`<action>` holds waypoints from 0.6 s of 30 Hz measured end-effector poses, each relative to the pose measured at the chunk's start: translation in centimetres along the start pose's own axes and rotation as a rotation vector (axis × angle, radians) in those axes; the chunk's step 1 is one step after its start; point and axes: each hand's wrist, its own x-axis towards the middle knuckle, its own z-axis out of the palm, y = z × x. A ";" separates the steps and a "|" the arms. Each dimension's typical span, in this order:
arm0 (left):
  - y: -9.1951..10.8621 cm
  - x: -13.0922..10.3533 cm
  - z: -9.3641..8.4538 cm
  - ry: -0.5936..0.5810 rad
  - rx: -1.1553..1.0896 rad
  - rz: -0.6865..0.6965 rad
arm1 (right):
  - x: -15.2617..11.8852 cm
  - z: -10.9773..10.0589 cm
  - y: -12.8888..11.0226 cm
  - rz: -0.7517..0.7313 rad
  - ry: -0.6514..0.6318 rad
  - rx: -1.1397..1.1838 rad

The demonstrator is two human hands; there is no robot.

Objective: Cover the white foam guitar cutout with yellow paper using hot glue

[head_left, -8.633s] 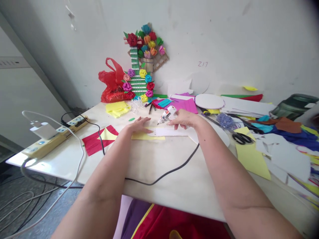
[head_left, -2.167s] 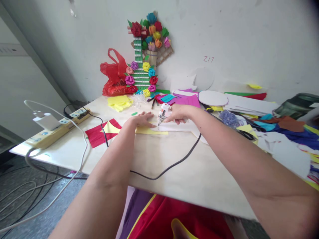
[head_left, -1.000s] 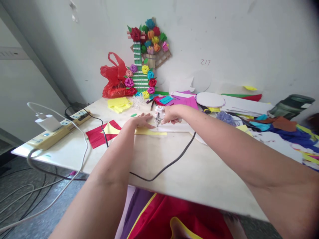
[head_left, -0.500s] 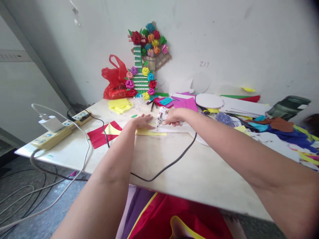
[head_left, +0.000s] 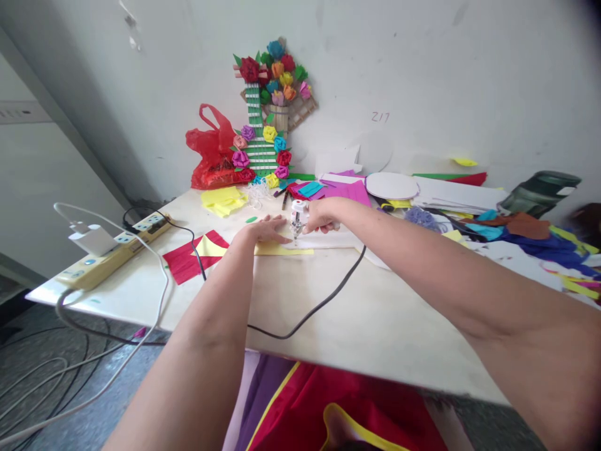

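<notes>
My right hand (head_left: 323,216) is wrapped round a white glue gun (head_left: 299,214), its nozzle pointing down at a white sheet (head_left: 335,239). A black cord hangs from the tool's side and runs over the table. My left hand (head_left: 271,230) lies with fingers spread on the paper just left of the nozzle. Along the sheet's near edge runs a yellow paper strip (head_left: 282,249). Further left lies red crepe paper (head_left: 177,265) with a yellow piece (head_left: 210,247) on it.
At the left stands a power strip (head_left: 101,266) with a white charger and cables. A paper-flower decoration (head_left: 261,150) and red bag (head_left: 213,150) are at the wall. Paper scraps, blue-grey yarn (head_left: 421,217) and a dark green bottle (head_left: 539,194) lie right.
The glue gun and my right hand have moved slightly left, and the tool stands more upright. My left hand stays on the paper. The whole view has shifted a little.
</notes>
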 end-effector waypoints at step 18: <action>0.6 -0.6 -0.3 -0.001 0.003 0.005 | -1.1 -0.6 1.1 -0.047 0.039 0.101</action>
